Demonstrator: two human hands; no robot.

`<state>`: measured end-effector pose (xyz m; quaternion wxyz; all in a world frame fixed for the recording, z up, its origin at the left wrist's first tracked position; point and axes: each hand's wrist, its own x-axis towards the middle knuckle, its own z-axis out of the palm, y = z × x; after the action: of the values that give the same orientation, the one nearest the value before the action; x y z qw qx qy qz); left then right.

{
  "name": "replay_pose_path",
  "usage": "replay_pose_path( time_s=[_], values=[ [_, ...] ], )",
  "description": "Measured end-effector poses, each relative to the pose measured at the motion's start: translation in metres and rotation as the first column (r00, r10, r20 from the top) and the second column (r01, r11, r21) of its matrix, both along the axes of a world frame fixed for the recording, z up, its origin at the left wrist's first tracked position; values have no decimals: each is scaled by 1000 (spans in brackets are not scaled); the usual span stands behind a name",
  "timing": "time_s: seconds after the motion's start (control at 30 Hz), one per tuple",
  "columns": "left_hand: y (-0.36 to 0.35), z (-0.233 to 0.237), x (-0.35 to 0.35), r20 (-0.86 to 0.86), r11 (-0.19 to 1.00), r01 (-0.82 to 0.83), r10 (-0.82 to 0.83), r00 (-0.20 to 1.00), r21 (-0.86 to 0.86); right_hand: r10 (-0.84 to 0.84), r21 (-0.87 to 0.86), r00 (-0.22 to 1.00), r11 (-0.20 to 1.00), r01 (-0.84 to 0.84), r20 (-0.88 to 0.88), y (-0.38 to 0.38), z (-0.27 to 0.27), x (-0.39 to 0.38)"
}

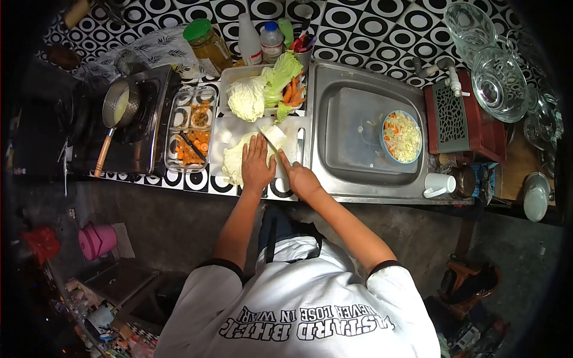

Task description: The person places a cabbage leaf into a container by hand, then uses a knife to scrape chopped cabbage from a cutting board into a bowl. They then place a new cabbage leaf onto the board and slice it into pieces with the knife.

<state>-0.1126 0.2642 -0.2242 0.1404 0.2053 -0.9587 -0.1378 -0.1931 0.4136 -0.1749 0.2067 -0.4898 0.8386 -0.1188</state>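
Observation:
My left hand lies flat, fingers stretched, on a pale cabbage piece on the white cutting board. My right hand grips a knife, its blade pointing up and left beside my left fingertips. A white block-like piece touches the blade area. Another knife lies at the board's right edge. Behind the board, a tray holds a cabbage, leafy greens and carrots.
Left of the board are containers of cut carrot and a stove with a saucepan. On the right, a bowl of chopped vegetables stands in the sink, near a white mug. Bottles and a green-lidded jar stand behind.

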Motion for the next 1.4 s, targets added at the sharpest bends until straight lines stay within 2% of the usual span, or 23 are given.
replay_pose_path(
  time_s=[0.1, 0.17, 0.3, 0.4, 0.5, 0.67, 0.8, 1.0, 1.4],
  values=[
    [-1, 1, 0, -1, 1000, 10, -10, 1000, -7, -6, -12, 1000, 1000, 6, -9, 1, 3, 3],
    [1, 2, 1, -5, 1000, 14, -14, 1000, 1, -51, 66, 996, 997, 46, 73, -1, 11, 4],
    [-2, -2, 0, -4, 1000, 25, -25, 1000, 17, -59, 87, 995, 995, 53, 77, -3, 6, 3],
    [-1, -2, 1, 8, 999, 29, -29, 1000, 19, -67, 41, 995, 997, 64, 77, 1, 6, 1],
    [0, 4, 5, 24, 999, 41, -42, 999, 25, -70, 107, 994, 992, 60, 89, 5, 13, 5],
    [-4, 0, 1, 36, 999, 28, -28, 999, 21, -55, 44, 998, 998, 54, 22, -1, 3, 5],
    [-3, 5, 4, 41, 997, 66, -68, 997, 50, -87, 37, 993, 996, 84, 82, 5, 12, 11],
    [-5, 1, 4, 25, 998, 35, -36, 999, 54, -114, 5, 990, 993, 114, 88, 2, 8, 9],
    [-5, 2, 3, 40, 997, 59, -61, 997, 47, -170, 75, 979, 984, 162, 112, 15, 19, 23]
  ],
)
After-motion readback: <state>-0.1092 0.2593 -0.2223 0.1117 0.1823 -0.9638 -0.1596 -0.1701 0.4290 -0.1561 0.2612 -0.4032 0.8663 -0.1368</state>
